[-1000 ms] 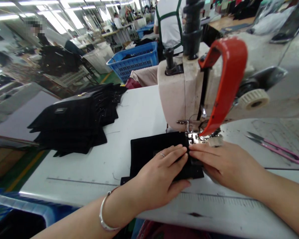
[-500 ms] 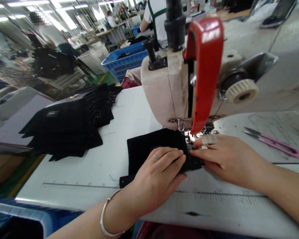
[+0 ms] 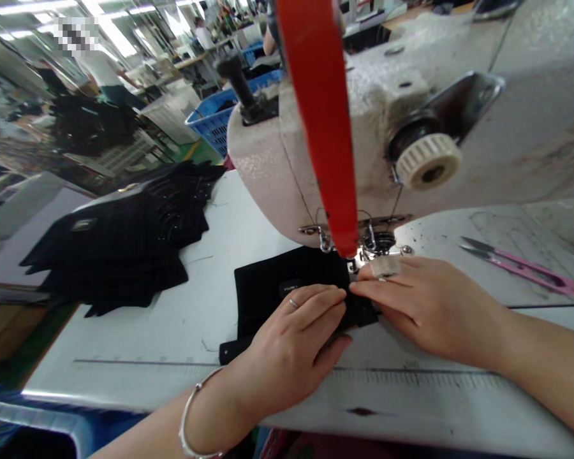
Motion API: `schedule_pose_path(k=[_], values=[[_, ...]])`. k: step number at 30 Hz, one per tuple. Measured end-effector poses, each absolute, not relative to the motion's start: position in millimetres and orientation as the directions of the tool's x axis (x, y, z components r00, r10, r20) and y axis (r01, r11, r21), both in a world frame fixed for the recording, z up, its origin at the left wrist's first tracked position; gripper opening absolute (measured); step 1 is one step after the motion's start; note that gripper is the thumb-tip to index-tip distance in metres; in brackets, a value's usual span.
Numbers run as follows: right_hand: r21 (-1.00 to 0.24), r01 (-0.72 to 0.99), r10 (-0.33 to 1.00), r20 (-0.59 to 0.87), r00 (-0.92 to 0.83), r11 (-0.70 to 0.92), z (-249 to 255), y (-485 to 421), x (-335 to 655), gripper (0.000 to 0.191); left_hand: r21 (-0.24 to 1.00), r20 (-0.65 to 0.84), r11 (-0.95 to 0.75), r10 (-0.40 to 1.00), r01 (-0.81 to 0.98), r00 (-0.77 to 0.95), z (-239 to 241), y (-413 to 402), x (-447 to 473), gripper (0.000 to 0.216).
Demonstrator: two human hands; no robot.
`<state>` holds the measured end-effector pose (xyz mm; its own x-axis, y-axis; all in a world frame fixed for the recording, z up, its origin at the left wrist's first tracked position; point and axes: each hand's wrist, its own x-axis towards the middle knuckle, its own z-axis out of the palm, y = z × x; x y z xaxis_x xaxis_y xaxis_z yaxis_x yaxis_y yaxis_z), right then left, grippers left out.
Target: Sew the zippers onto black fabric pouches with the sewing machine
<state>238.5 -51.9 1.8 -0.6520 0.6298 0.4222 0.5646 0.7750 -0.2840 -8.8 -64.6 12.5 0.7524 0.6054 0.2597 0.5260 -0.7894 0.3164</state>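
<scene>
A black fabric piece [image 3: 263, 293] with a small dark label [image 3: 291, 288] lies on the sewing machine's white table, its far right edge at the presser foot [image 3: 353, 264]. My left hand [image 3: 296, 347] lies over the piece, fingers stretched flat and close together, thumb apart and low. A ring and a bangle show on it. My right hand [image 3: 430, 306] has its fingers closed at the right edge of the piece, just in front of the presser foot; its thumb is hidden. A pale wrap [image 3: 385, 266] covers one of its fingers. The needle tip cannot be made out.
The sewing machine head [image 3: 258, 172] with its red guard [image 3: 323, 127] stands above the hands. Pink-handled thread snips [image 3: 526, 268] lie to the right. Stacked black fabric pieces [image 3: 115, 248] sit at left. A blue basket [image 3: 215, 124] is behind; a blue bin [image 3: 71, 421] is below left.
The camera view has shifted, so the machine head looks closer and further left. More of the fabric piece's label shows beside my left hand. Both hands keep nearly the same pose on the fabric.
</scene>
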Motion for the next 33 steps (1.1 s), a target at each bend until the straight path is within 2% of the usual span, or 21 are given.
schedule_pose_path(k=[6, 16, 25, 29, 31, 33], values=[[-0.303, 0.559, 0.635, 0.404, -0.658, 0.772, -4, -55, 235, 0.036, 0.299, 0.284, -0.828, 0.552, 0.475, 0.784, 15, -57, -7, 0.029], [-0.214, 0.731, 0.752, 0.337, -0.567, 0.647, -10, -55, 230, 0.043, 0.248, 0.330, -0.843, 0.537, 0.477, 0.776, 4, -22, -6, 0.027], [-0.199, 0.745, 0.757, 0.344, -0.555, 0.637, -13, -53, 231, 0.046, 0.235, 0.337, -0.849, 0.528, 0.473, 0.780, 1, -4, -6, 0.028], [-0.215, 0.762, 0.758, 0.438, -0.484, 0.611, -9, -53, 235, 0.030, 0.221, 0.342, -0.867, 0.498, 0.447, 0.797, -3, 7, -11, 0.029], [-0.198, 0.816, 0.791, 0.447, -0.418, 0.543, -7, -52, 239, 0.020, 0.192, 0.364, -0.898, 0.441, 0.397, 0.821, -5, 18, -16, 0.028], [-0.170, 0.854, 0.820, 0.421, -0.389, 0.492, -7, -48, 242, 0.019, 0.140, 0.402, -0.934, 0.357, 0.329, 0.843, -5, 28, -21, 0.029]])
